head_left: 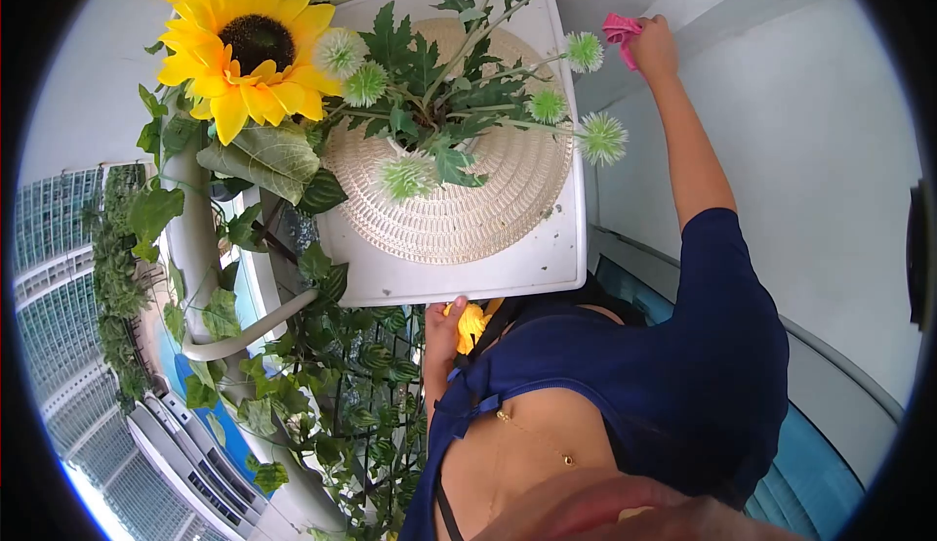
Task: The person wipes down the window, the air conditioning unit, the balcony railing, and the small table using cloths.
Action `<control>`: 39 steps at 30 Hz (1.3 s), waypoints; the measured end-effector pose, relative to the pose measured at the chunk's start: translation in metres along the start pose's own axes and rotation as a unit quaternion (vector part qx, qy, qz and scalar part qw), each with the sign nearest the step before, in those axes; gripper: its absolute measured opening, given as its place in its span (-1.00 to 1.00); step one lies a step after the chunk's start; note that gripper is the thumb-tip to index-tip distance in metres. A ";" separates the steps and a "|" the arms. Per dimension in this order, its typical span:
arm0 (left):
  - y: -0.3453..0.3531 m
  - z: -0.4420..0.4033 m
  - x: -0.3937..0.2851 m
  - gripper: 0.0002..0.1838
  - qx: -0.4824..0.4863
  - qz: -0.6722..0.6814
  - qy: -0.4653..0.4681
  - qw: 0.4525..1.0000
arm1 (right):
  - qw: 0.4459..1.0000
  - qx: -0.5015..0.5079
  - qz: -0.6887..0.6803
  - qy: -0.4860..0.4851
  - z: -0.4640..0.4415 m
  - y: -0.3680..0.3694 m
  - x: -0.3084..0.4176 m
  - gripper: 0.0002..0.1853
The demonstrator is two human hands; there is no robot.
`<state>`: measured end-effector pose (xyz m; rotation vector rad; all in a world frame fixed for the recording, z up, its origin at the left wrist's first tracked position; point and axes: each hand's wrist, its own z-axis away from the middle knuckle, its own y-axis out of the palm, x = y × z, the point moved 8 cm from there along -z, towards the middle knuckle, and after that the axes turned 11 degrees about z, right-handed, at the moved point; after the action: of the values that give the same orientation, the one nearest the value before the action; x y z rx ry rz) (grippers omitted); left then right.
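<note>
My right hand (656, 50) is stretched out to the far right, its fingers closed round a crumpled pink cloth (622, 33) close to the pale wall. Lower down, near the front edge of a white tabletop (468, 287), my left hand (442, 331) grips a bunched yellow cloth (471, 327). A round woven placemat (468, 233) lies on the tabletop. On the mat stands a potted artificial plant (429, 102) with dark green leaves and spiky green flower heads; its leaves hide most of the pot.
Large artificial sunflowers (256, 48) stand at upper left. Ivy (156, 209) winds along a white railing (190, 238) on the left, with tall buildings (59, 248) beyond. The pale wall (810, 141) rises on the right. Blue slatted surface (815, 468) shows at lower right.
</note>
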<state>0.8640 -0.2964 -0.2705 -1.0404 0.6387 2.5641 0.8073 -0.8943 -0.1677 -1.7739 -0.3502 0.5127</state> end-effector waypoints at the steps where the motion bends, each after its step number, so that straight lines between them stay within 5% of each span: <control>1: -0.004 -0.002 0.007 -0.72 0.009 -0.002 -0.028 1.000 | 0.994 -0.071 -0.082 0.026 0.008 -0.031 0.002 -0.72; 2: -0.006 0.006 0.007 -0.72 0.004 -0.002 -0.030 1.000 | 0.976 -0.132 -0.166 0.053 0.019 -0.049 0.010 -0.72; 4: 0.003 0.000 -0.002 -0.74 0.017 0.004 -0.015 1.000 | 0.953 -0.211 -0.203 -0.073 0.010 -0.063 0.074 -0.69; 6: 0.008 0.001 -0.004 -0.74 0.029 0.023 -0.029 0.999 | 0.954 -0.119 -0.232 -0.146 0.009 -0.049 0.153 -0.67; 8: 0.008 0.004 -0.004 -0.75 0.023 0.041 -0.052 0.998 | 0.913 -0.275 -0.105 -0.283 0.017 -0.047 0.198 -0.70; 9: -0.002 0.002 0.004 -0.75 0.016 0.022 -0.052 0.998 | 0.914 -0.272 -0.108 -0.281 0.005 -0.040 0.193 -0.70; 11: 0.002 0.002 -0.001 -0.74 0.029 0.027 -0.038 0.999 | 0.952 -0.127 -0.126 -0.249 -0.030 -0.020 0.172 -0.72; 14: 0.004 0.001 0.001 -0.71 0.050 0.041 -0.039 0.997 | 0.951 -0.203 -0.193 -0.126 -0.024 -0.020 0.138 -0.70; 16: 0.002 0.000 -0.002 -0.71 0.038 -0.032 -0.021 0.999 | 0.906 0.052 -0.420 0.017 -0.004 0.012 0.092 -0.70; 18: -0.004 -0.005 0.006 -0.70 0.039 -0.010 -0.041 0.998 | 0.976 -0.010 -0.215 -0.021 0.001 0.016 0.052 -0.73; 21: 0.001 -0.008 0.000 -0.69 0.057 -0.028 0.001 0.998 | 0.967 -0.025 -0.239 0.088 -0.017 -0.038 0.012 -0.77; 23: -0.004 -0.003 0.001 -0.71 0.053 -0.026 -0.003 0.998 | 0.972 -0.011 -0.233 -0.019 -0.030 -0.067 0.049 -0.72; 25: 0.004 -0.001 -0.005 -0.72 0.044 -0.006 -0.018 0.999 | 0.838 0.126 -0.524 -0.081 -0.033 -0.053 0.114 -0.83; 26: -0.005 -0.002 0.010 -0.72 0.051 0.030 -0.080 0.995 | 0.887 -0.085 -0.371 -0.261 -0.046 -0.028 0.136 -0.85; 27: -0.005 -0.005 0.013 -0.72 0.054 0.038 -0.067 0.996 | 0.843 -0.291 -0.182 -0.415 -0.036 0.006 0.162 -0.87; 29: -0.001 -0.002 0.011 -0.72 0.057 0.040 -0.063 0.996 | 0.972 -0.032 -0.078 -0.217 -0.015 -0.001 0.144 -0.77; 31: 0.008 0.003 -0.007 -0.72 0.037 0.009 -0.004 0.999 | 0.927 -0.139 -0.266 -0.223 0.071 -0.032 0.116 -0.81; 33: 0.008 -0.004 -0.008 -0.71 0.052 -0.002 0.002 0.999 | 0.949 -0.099 -0.123 -0.273 0.131 -0.043 0.126 -0.82; 37: 0.004 -0.003 -0.001 -0.67 0.043 0.001 0.008 0.999 | 0.925 -0.052 -0.261 -0.270 0.059 -0.037 0.129 -0.85; 39: 0.003 -0.001 0.000 -0.66 0.026 0.006 -0.007 1.000 | 0.956 0.143 -0.055 -0.252 0.013 0.010 0.141 -0.77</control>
<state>0.8631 -0.2996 -0.2699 -1.0045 0.7058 2.5482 0.9210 -0.8170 -0.2028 -1.3189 -0.6888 0.8906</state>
